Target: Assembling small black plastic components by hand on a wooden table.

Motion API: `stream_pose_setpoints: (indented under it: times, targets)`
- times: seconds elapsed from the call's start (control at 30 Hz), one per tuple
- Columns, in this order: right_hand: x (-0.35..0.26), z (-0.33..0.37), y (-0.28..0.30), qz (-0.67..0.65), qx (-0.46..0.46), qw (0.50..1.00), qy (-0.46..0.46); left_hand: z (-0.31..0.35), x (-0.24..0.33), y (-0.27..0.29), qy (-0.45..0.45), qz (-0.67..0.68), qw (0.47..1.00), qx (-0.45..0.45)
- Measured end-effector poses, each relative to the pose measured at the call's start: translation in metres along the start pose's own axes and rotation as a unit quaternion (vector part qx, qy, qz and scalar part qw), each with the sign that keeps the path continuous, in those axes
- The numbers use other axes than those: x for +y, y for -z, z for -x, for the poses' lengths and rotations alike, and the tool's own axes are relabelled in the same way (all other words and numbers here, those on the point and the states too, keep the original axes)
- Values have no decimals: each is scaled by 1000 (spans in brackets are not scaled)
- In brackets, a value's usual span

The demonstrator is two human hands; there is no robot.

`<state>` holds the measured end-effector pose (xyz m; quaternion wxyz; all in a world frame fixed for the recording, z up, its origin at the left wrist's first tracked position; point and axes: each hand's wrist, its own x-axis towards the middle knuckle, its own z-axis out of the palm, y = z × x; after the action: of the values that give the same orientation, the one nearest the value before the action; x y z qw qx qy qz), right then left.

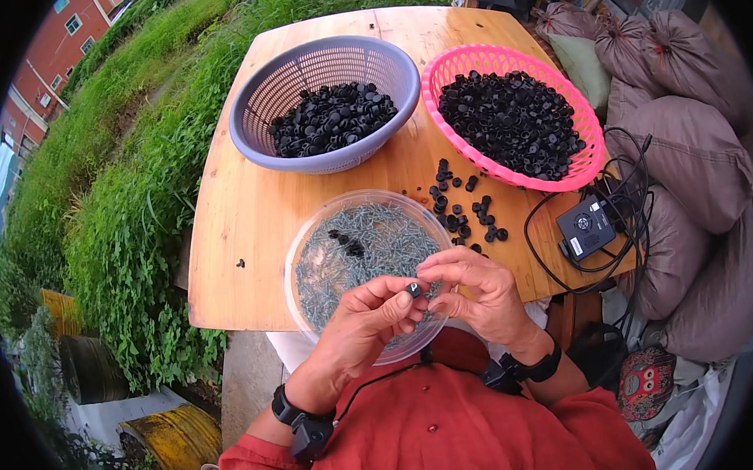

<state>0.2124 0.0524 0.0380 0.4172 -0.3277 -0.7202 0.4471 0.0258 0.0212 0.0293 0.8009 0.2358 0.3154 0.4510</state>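
Observation:
Over a clear round tub (289,282) of small silvery screws (384,226), my left hand (364,321) pinches a small black plastic part (413,290) between thumb and forefinger. A pale spot shows on the part's face. My right hand (486,301) is close beside it, its fingers curled and drawn together; whatever they hold is too small or hidden to make out. A few black pieces (352,246) lie on top of the screws. Several loose black caps (461,220) are scattered on the table just beyond my right hand.
On the wooden table (240,234) stand a grey-purple basket (242,114) and a pink basket (588,130), both holding many black parts. A black boxy device (586,226) with tangled cables (534,244) sits at the right edge. Stuffed brown sacks (679,159) are piled beyond it.

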Motion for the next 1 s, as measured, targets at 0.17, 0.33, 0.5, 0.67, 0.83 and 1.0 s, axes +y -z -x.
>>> stream_pose_setpoints:
  times: [0.17, 0.33, 0.5, 0.67, 0.83, 1.0]
  targets:
    - [21, 17, -3, -158, 39, 987, -5, -7, -8, -11, 47, -29, 998, -14]
    - [29, 29, 8, -231, 100, 968, -1, -21, 8, -31, 59, -256, 965, 8]
    - [31, 38, 31, -298, 229, 926, -45, -70, 11, -25, -138, -510, 848, 35]
    - [37, 43, 36, -282, 241, 927, -55, -109, 3, -28, -205, -696, 683, 78]
    - [39, 44, 38, -295, 230, 925, -72, -121, -4, -29, -197, -739, 635, 104]
    - [37, 41, 38, -309, 237, 916, -95, -115, 6, -30, -173, -652, 734, 74]
